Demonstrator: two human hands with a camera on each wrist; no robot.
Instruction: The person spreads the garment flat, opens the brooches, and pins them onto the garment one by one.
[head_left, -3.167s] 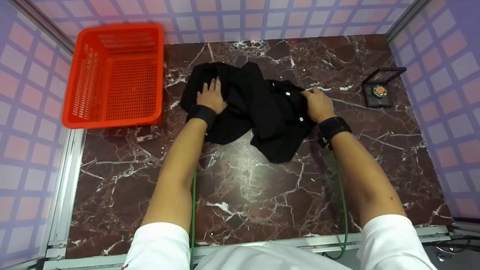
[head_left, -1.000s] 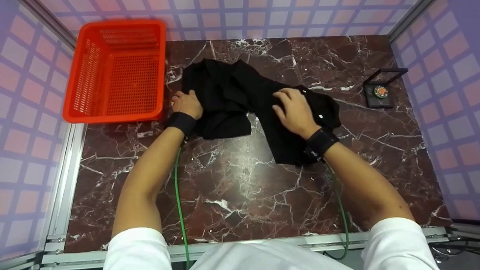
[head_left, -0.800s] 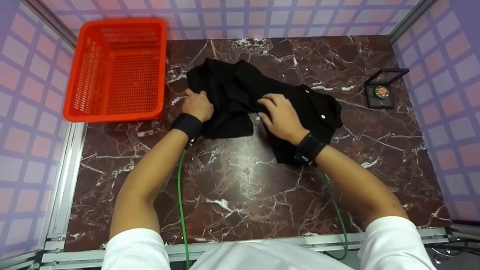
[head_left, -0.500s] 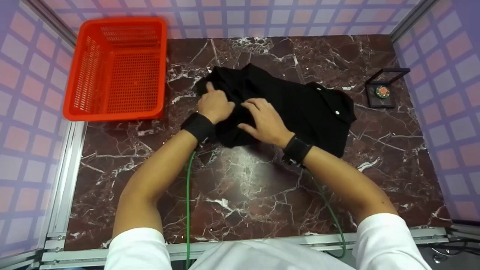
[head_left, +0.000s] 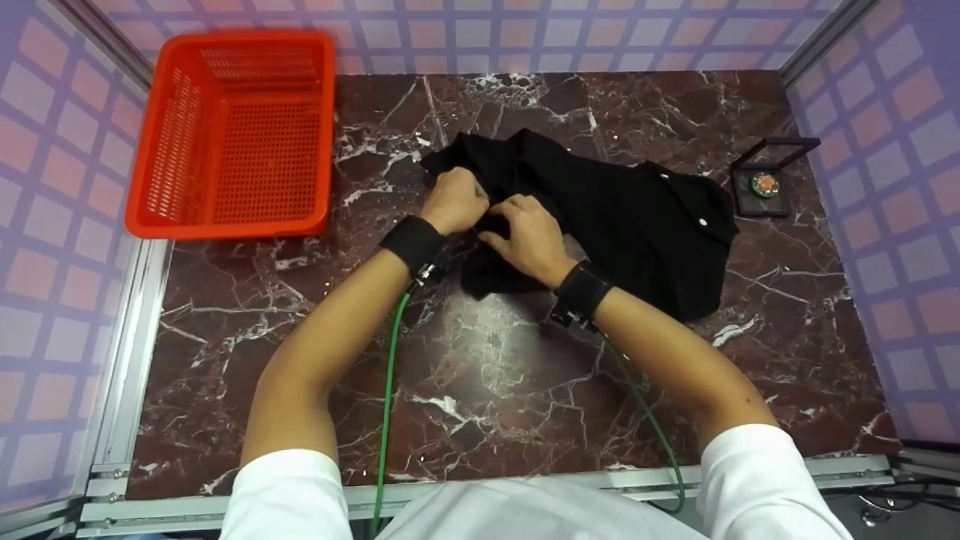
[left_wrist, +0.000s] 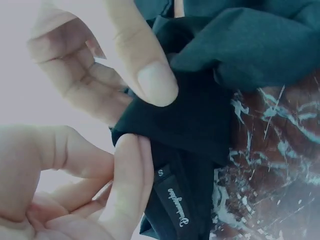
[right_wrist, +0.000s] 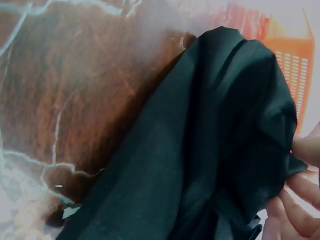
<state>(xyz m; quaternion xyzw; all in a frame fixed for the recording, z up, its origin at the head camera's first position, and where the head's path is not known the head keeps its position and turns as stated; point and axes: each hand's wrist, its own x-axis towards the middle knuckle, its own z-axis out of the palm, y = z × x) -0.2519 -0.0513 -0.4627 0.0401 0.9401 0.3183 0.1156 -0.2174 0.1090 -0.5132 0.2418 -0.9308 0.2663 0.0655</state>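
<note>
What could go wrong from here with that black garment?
1. The right end of the black garment lies close to the open black case; dragging it that way might knock the case or the round ornament in it.
2. The left hand and right hand hold only cloth near the label, so the loose rest could twist.
3. The green cable trailing from the left wristband might snag.

Matt cloth garment (head_left: pixel 637 229), glossy marble-look tabletop (head_left: pixel 517 420).
</note>
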